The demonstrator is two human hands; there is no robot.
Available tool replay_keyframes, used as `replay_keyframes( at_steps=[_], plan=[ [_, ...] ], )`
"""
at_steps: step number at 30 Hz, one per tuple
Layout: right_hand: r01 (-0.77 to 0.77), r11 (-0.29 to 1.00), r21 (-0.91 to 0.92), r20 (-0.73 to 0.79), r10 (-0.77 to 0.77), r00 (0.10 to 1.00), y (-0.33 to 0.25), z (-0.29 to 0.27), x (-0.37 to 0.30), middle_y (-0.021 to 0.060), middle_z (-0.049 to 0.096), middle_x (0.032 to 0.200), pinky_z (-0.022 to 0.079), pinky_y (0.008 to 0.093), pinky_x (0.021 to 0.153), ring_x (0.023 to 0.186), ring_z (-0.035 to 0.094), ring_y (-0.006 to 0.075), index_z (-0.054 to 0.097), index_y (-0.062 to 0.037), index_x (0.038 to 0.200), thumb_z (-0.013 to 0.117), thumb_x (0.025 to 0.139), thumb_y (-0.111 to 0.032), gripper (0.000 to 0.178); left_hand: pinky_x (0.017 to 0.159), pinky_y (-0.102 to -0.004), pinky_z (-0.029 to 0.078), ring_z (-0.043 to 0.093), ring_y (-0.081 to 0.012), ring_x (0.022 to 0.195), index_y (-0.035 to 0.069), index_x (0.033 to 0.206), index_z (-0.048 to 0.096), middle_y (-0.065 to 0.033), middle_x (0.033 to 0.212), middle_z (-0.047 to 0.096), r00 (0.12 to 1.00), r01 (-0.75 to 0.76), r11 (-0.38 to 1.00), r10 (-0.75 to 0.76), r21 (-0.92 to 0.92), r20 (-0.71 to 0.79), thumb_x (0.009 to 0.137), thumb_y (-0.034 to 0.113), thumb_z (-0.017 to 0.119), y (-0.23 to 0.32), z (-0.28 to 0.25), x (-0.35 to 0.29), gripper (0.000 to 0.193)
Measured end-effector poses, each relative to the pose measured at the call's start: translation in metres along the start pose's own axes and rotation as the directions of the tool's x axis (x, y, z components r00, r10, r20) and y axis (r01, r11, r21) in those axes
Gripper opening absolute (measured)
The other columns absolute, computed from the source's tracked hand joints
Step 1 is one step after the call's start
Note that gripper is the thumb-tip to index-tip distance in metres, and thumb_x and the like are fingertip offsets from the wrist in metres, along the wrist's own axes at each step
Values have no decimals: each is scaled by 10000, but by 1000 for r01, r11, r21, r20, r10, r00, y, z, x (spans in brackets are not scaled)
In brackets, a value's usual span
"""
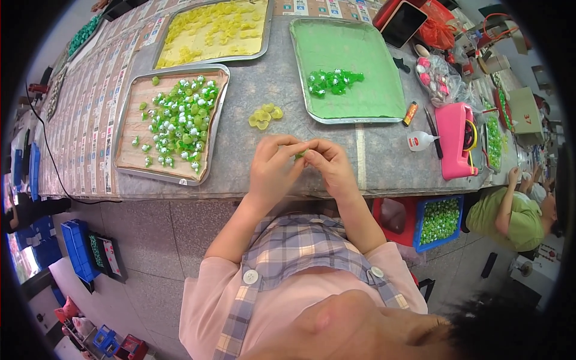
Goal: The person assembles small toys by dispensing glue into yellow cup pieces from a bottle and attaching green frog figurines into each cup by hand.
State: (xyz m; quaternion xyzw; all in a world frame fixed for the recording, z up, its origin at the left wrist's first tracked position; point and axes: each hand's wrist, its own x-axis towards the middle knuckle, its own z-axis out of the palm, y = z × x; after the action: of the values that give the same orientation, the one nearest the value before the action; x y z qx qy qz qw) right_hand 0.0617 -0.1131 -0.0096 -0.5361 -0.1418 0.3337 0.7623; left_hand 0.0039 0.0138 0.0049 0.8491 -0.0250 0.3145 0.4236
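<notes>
My left hand (273, 168) and my right hand (334, 170) meet at the near part of the table, fingertips together. Pinched between them is a small green piece (300, 155), mostly covered by the fingers. Just beyond lies a little pile of yellow translucent pieces (264, 116). To the left, a metal tray (129, 141) holds many green pieces with white eye-like balls (180, 123). Far right of my hands, a green-lined tray (354, 51) carries a cluster of similar green pieces (333, 81).
A tray of yellow pieces (216, 29) stands at the back. On the right are a white squeeze bottle (421, 141), a dark pen-like tool (433, 133), a small orange item (410, 113) and a pink holder (454, 135). A blue bin (421, 245) sits below the table edge; another person (510, 216) sits beyond.
</notes>
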Motion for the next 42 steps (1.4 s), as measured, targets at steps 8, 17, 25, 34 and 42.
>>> replay_keyframes(
  at_steps=[8,17,25,34,42],
  plan=[
    [-317,676,666,156,289,945,9,9,-4,64,531,904,402,265,735,821,506,126,496,-36,983,508,796,-230,269,676,-294,417,512,-200,772,88,814,605,-42,818,536,997,60,998,-61,-28,-47,562,5,651,-1,6,-1,269],
    [-370,576,729,259,268,928,11,10,-5,61,523,939,378,307,781,892,489,165,487,-62,991,497,795,-279,293,684,-297,423,522,-205,779,69,780,595,-51,830,544,989,139,985,-142,-101,-29,565,17,653,2,2,0,228],
    [-322,690,648,177,274,945,17,7,0,53,538,911,400,283,741,833,510,138,488,-51,996,475,814,-217,247,690,-302,422,523,-215,791,65,778,590,-65,834,549,988,156,985,-157,-74,-5,577,29,655,-6,-5,0,214],
    [56,989,138,-118,-40,992,-9,-11,7,38,578,798,402,217,693,724,507,85,540,-12,933,473,818,-135,182,839,-343,339,465,-227,931,71,892,601,-66,917,553,913,368,777,-196,512,-358,685,146,628,-72,-95,16,222],
    [391,66,-918,341,-373,863,14,15,41,77,518,754,415,302,647,756,501,237,569,-43,783,612,656,-92,142,852,-331,350,477,-226,963,62,955,581,-81,974,552,912,294,918,-187,266,-364,710,89,605,-56,-70,12,247]
  ],
)
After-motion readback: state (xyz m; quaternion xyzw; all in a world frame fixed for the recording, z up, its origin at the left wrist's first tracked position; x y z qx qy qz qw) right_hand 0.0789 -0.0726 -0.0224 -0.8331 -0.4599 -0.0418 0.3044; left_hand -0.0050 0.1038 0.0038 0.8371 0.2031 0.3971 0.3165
